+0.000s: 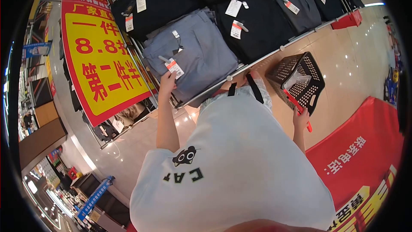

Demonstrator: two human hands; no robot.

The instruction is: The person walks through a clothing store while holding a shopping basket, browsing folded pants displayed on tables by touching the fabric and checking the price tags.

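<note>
My left hand (168, 81) is at the near left corner of a stack of folded grey-blue trousers (201, 47), its fingers closed at the lower edge of a white and orange price tag (174, 68). On the right, my right hand (301, 116) is wrapped round the red handle (293, 101) of a black shopping basket (281, 71). The basket hangs beside the display rack, and a small clear plastic item (297, 80) lies inside it.
Folded dark trousers (253, 21) with tags fill the rack behind its metal rail (296, 39). A red and yellow sign (103, 51) stands at the left. A red banner (365, 146) lies at the lower right. Shelves with goods line the far left.
</note>
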